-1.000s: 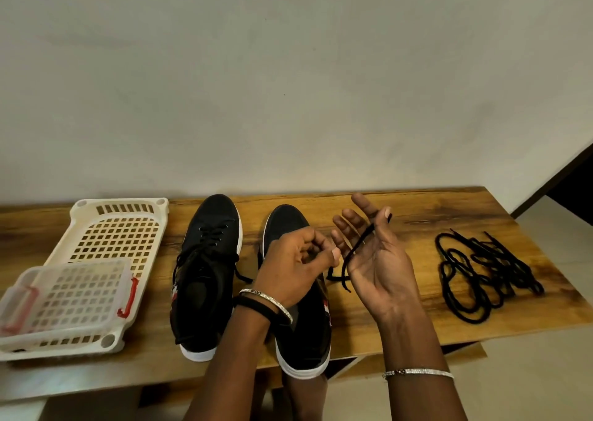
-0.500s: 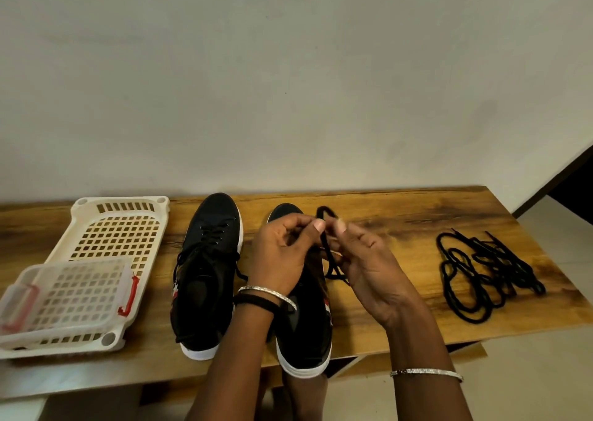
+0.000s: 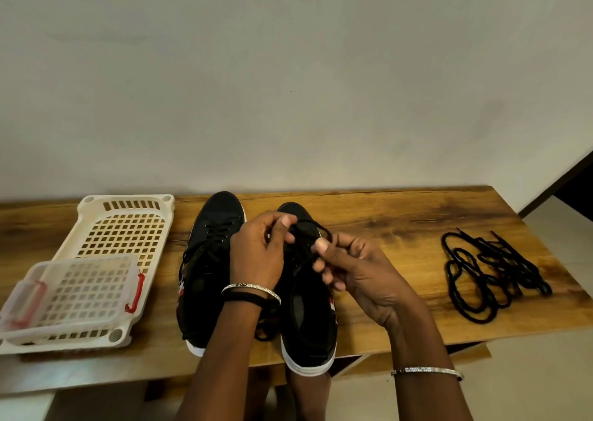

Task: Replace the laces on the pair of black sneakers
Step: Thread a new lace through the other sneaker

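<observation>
Two black sneakers with white soles stand side by side on the wooden table [image 3: 401, 215], toes toward the wall. The left sneaker [image 3: 205, 276] is still laced. Over the right sneaker [image 3: 308, 321] both my hands work a black lace [image 3: 316, 228] that loops between them. My left hand [image 3: 256, 257] pinches the lace between thumb and fingertips above the shoe's front. My right hand [image 3: 349, 266] grips the lace's other side with curled fingers. A pile of loose black laces [image 3: 487, 276] lies on the table to the right.
A white perforated plastic basket [image 3: 128, 224] sits at the table's left, with a smaller clear basket with red handles [image 3: 77, 289] resting in its near end. A plain wall stands behind the table. Pale floor shows at the right and below the table's front edge.
My right hand was open, palm up, with the lace draped over it. It has since turned over and closed on the lace beside my left hand, which moved up over the shoe's toe.
</observation>
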### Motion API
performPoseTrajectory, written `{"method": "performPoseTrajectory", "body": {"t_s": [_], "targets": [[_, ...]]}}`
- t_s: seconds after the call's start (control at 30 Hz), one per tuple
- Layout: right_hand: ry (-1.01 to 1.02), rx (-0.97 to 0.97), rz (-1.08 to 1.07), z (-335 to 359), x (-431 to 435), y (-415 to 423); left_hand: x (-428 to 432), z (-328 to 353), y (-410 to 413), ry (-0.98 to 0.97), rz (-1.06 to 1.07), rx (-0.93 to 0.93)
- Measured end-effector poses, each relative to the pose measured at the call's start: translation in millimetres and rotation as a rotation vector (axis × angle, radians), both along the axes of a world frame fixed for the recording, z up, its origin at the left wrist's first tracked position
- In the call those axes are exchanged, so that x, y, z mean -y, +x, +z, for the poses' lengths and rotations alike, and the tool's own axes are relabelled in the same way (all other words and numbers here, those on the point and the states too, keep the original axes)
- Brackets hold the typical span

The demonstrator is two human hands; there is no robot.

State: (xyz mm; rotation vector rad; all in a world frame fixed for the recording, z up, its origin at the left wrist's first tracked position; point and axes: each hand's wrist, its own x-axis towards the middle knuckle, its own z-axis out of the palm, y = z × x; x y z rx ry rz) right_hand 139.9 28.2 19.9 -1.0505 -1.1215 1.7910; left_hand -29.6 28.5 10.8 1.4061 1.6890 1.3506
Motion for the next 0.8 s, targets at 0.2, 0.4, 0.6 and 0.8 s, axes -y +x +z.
{"method": "performPoseTrajectory", "body": {"t_s": [0.2,0.4,0.6,0.8], "targets": [[-0.021,-0.150,-0.377,-6,-7,5,5,-4,-12,-0.280,-0.040,-0.243],[-0.002,-0.076,-0.350,-16,-8,2,13,11,-11,-0.481,-0.267,-0.451],[0.058,0.154,-0.256,-17,-5,-4,12,12,-8,-0.451,-0.210,-0.386],[0.178,0.456,-0.238,-21,-4,-17,10,5,-15,-0.550,-0.116,-0.058]]}}
